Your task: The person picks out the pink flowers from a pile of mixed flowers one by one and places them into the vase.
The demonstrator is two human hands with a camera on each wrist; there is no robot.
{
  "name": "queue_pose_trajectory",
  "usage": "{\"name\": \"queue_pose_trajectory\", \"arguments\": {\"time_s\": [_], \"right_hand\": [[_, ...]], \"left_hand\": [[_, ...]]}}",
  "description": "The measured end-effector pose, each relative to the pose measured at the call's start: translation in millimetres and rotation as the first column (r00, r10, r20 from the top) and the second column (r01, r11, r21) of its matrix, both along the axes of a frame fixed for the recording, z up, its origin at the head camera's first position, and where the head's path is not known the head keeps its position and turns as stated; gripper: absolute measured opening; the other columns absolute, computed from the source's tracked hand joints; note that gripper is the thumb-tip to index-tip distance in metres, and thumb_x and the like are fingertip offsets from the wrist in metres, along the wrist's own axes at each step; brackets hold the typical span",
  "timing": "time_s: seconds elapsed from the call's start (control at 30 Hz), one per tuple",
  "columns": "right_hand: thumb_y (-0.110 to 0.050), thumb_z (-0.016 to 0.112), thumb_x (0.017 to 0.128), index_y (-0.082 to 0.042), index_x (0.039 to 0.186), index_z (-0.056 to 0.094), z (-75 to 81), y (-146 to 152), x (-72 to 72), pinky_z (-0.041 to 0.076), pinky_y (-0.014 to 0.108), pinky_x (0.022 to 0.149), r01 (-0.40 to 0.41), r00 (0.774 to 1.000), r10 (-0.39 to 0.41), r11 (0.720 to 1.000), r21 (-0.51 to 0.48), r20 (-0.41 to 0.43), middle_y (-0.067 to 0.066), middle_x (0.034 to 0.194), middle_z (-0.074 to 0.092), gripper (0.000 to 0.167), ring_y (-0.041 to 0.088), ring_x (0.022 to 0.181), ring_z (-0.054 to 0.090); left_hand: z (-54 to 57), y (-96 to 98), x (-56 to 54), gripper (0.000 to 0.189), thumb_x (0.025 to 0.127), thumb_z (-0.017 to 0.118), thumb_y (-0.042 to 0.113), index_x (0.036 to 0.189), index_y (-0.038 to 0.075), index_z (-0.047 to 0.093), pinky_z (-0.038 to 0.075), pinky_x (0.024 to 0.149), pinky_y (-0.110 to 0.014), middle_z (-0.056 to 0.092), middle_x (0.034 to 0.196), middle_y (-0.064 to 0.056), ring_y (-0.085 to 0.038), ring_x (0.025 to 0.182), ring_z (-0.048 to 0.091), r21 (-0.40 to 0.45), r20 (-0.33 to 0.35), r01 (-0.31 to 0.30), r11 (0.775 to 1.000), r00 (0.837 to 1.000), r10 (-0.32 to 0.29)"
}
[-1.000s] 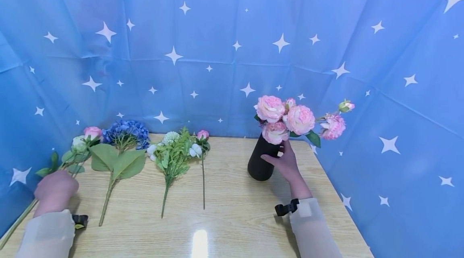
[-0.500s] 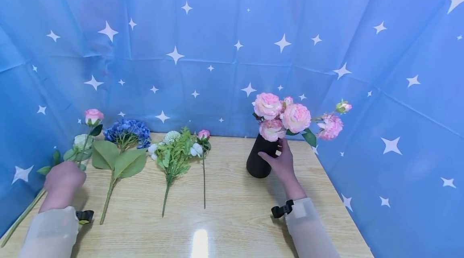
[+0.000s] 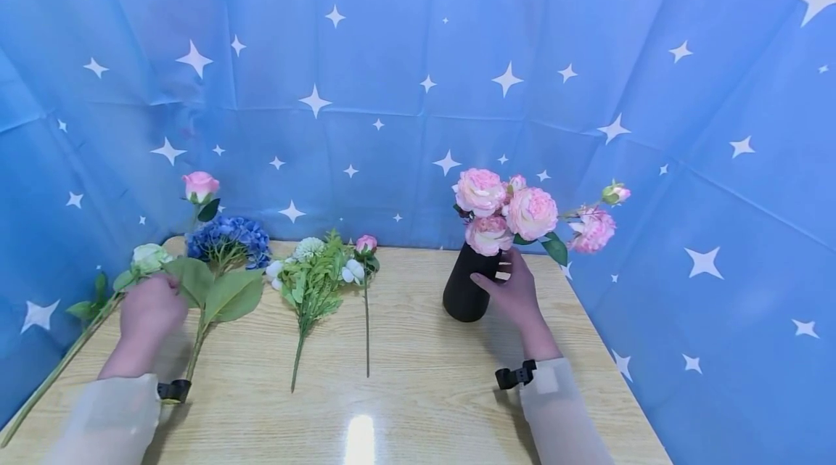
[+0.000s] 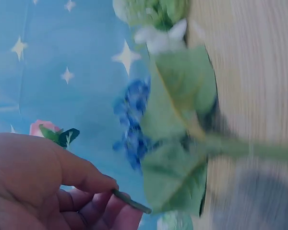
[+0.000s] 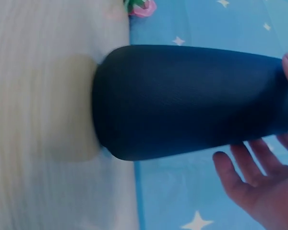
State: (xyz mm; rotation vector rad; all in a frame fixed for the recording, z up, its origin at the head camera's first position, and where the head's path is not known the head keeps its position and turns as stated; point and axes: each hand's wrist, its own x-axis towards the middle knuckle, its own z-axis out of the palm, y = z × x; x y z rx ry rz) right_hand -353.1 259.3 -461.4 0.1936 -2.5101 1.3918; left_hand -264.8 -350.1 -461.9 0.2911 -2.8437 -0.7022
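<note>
In the head view my left hand (image 3: 152, 307) holds a pink rose (image 3: 200, 186) upright by its stem. Thumb and fingertips pinch the green stem (image 4: 132, 201) in the left wrist view. The rose's head rises behind and left of a blue hydrangea (image 3: 230, 240) with two broad leaves. A white-green rose (image 3: 150, 257) lies beyond that hand, its long stem running to the lower left. My right hand (image 3: 519, 291) grips a black vase (image 3: 465, 287), thumb in front and fingers on the right side. Pink peonies (image 3: 532, 213) and a pink bud (image 3: 615, 194) stand in the vase.
Right of the hydrangea lies a green spray with white flowers (image 3: 310, 284). Another pink rose on a thin stem (image 3: 367, 305) lies beside it. The wooden table (image 3: 418, 407) ends at a blue star-patterned curtain (image 3: 392, 51) behind and on the sides.
My left hand has lifted the pink rose from among the stems at the left and moved it right and upward. The right hand stays on the vase.
</note>
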Motion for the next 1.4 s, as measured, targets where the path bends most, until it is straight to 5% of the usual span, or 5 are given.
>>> {"name": "queue_pose_trajectory", "arguments": {"time_s": [0.17,0.6,0.73,0.97,1.4], "right_hand": [[-0.031,0.083,0.094,-0.006,0.137,0.049,12.0,5.5,4.2,0.062,0.046,0.09,0.029,1.0,-0.029,0.995,0.099,-0.009,0.02,0.123,0.063,0.06,0.038,0.114,0.068],[-0.023,0.083,0.094,-0.009,0.083,0.059,28.3,31.4,15.6,0.044,0.031,0.061,-0.021,0.994,0.043,0.979,0.204,-0.102,0.004,0.073,0.058,0.029,0.02,0.067,0.054],[-0.019,0.081,0.095,-0.009,0.082,0.067,36.9,40.2,21.4,0.048,0.032,0.055,-0.185,0.983,0.185,0.966,0.178,0.02,0.003,0.072,0.063,0.021,0.021,0.063,0.058],[-0.01,0.076,0.097,0.003,0.102,0.075,45.0,26.8,27.1,0.062,0.033,0.069,-0.462,0.884,0.448,0.882,0.099,0.133,0.011,0.086,0.074,0.014,0.024,0.072,0.071],[-0.006,0.073,0.1,0.009,0.117,0.071,43.4,-42.1,41.3,0.067,0.033,0.074,-0.473,0.864,0.49,0.869,-0.144,0.12,0.014,0.091,0.075,0.023,0.013,0.076,0.074]], "left_hand": [[2.3,27.1,-4.6,0.046,0.093,0.046,0.004,0.131,-0.019,0.059,0.055,0.083,-0.061,0.069,0.12,-0.038,-0.057,0.104,0.066,0.059,-0.033,0.057,0.997,0.998,-0.055],[9.3,77.1,-3.0,0.033,0.102,0.054,0.007,0.128,-0.012,0.061,0.057,0.083,-0.054,0.069,0.114,-0.029,-0.043,0.1,0.068,0.186,-0.105,0.154,0.97,0.985,-0.137],[5.3,93.2,-3.7,0.031,0.101,0.056,0.007,0.127,-0.011,0.062,0.058,0.086,-0.052,0.07,0.113,-0.027,-0.039,0.101,0.068,0.224,-0.11,0.183,0.957,0.981,-0.162],[-1.4,127.5,2.7,0.025,0.098,0.062,0.004,0.121,-0.006,0.064,0.054,0.077,-0.028,0.07,0.106,-0.017,-0.026,0.094,0.067,0.297,-0.119,0.247,0.923,0.968,-0.221],[-9.7,184.4,15.4,0.02,0.097,0.064,-0.001,0.117,0.001,0.067,0.055,0.079,-0.024,0.07,0.102,-0.009,-0.017,0.092,0.064,0.379,-0.13,0.356,0.854,0.935,-0.331]]}}
